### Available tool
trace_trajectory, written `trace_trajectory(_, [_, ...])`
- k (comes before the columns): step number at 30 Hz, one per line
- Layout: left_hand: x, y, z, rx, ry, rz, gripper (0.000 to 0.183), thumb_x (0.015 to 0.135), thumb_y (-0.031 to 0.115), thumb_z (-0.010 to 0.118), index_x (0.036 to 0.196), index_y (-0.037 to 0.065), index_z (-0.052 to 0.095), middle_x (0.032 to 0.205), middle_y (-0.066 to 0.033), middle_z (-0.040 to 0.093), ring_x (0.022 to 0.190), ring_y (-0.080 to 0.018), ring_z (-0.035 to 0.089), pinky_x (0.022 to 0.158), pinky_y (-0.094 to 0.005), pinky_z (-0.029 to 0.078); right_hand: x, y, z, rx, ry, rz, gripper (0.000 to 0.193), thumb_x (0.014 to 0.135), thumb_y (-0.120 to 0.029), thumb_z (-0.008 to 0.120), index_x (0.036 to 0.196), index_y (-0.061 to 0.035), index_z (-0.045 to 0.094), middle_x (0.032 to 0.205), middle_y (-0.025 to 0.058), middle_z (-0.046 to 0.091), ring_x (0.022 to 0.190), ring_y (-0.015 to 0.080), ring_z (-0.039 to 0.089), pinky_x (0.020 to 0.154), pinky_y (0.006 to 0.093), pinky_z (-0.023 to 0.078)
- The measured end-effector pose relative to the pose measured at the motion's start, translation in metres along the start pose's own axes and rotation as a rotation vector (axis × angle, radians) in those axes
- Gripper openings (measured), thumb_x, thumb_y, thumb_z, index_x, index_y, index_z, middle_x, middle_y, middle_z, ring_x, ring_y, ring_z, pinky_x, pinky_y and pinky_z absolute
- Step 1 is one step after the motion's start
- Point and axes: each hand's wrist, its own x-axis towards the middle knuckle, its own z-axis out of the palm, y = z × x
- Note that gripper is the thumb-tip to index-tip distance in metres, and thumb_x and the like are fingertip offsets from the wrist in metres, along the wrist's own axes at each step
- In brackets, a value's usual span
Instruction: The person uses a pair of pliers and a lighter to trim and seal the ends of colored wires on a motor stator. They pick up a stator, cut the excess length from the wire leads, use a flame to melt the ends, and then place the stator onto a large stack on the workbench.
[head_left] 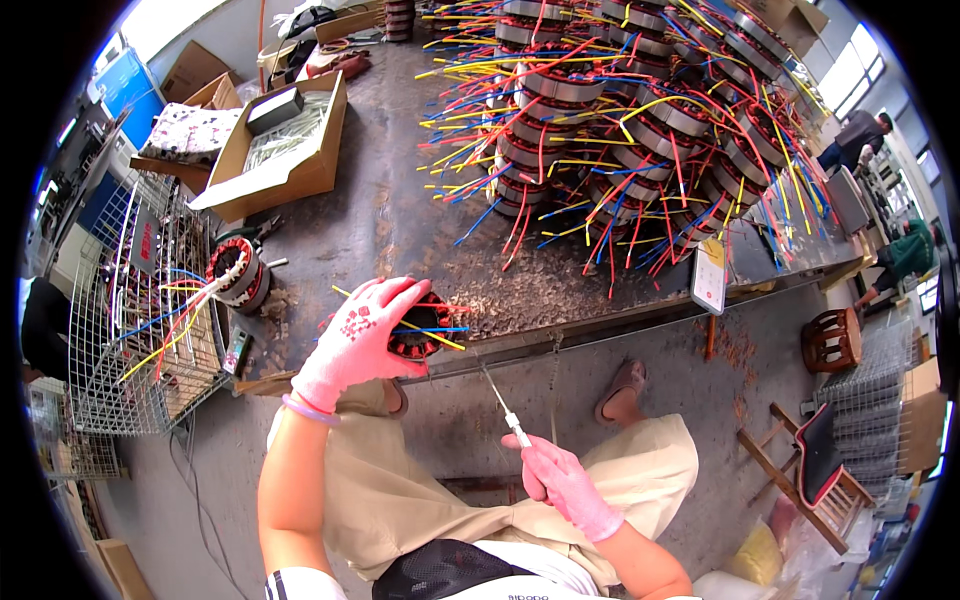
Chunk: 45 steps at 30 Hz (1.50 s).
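My left hand (352, 340), in a pink glove with red printing, is closed round a motor stator (420, 330) at the table's near edge. Red windings line the stator, and yellow and blue wires stick out of it. My right hand (566, 486), gloved in pink too, grips the pale handle of a thin tool (511, 417) with a long metal shaft. The shaft slants up towards the stator; its tip is apart from the windings. Left of my left hand stands another stator (240, 275) with white-sleeved leads.
Stacked stators (560, 90) with many loose wires fill the table's far right. An open cardboard box (325, 150) holds clear tubes at the left. A wire basket (150, 320) stands beside the table. A tagged white card (709, 275) hangs at the right edge; a wooden chair (800, 480) stands below.
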Motion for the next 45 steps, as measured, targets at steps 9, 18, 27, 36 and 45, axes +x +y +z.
trace_trajectory(9, [0.002,0.006,-0.004,0.009,-0.006,-0.011,0.097,0.053,0.027,0.088,0.139,0.008,0.048,0.136,-0.0163,0.052,0.127,-0.0377,0.047,0.112,-0.0456,0.035,-0.002,-0.004,0.0,-0.008,-0.011,0.0,0.04,0.104,-0.028,0.049,0.134,-0.0024,0.053,0.063,-0.0062,0.039,0.056,0.0038,0.034,0.052,0.0209,0.026])
trace_trajectory(18, [0.002,0.004,-0.003,-0.006,-0.008,-0.006,0.096,0.052,0.026,0.087,0.139,0.008,0.048,0.135,-0.0164,0.052,0.125,-0.0377,0.048,0.112,-0.0453,0.035,-0.002,-0.008,-0.001,0.002,-0.042,0.02,0.039,0.104,-0.023,0.047,0.136,0.0,0.05,0.068,-0.0058,0.039,0.06,0.0048,0.039,0.054,0.0216,0.031])
trace_trajectory(27, [0.002,0.003,-0.002,-0.021,0.013,0.018,0.098,0.05,0.024,0.088,0.138,0.006,0.048,0.133,-0.0165,0.053,0.121,-0.037,0.05,0.107,-0.045,0.038,-0.001,-0.005,0.003,-0.024,-0.008,-0.009,0.043,0.103,-0.034,0.049,0.133,-0.0031,0.055,0.06,-0.0062,0.039,0.054,0.003,0.032,0.049,0.0206,0.024])
trace_trajectory(36, [0.002,0.002,-0.002,-0.012,0.003,0.02,0.098,0.051,0.025,0.088,0.138,0.005,0.048,0.134,-0.0167,0.052,0.122,-0.0369,0.05,0.107,-0.045,0.039,0.001,-0.001,0.0,-0.03,-0.009,-0.009,0.042,0.103,-0.032,0.05,0.134,-0.0036,0.055,0.061,-0.006,0.04,0.055,0.0038,0.033,0.05,0.0214,0.026])
trace_trajectory(45, [0.001,0.002,-0.002,-0.011,0.011,0.017,0.096,0.052,0.025,0.087,0.137,0.005,0.048,0.133,-0.0167,0.052,0.122,-0.0366,0.05,0.108,-0.0445,0.038,0.0,-0.001,0.002,0.004,0.008,0.011,0.041,0.103,-0.03,0.05,0.133,-0.0019,0.055,0.061,-0.0061,0.04,0.055,0.0043,0.033,0.05,0.0216,0.026])
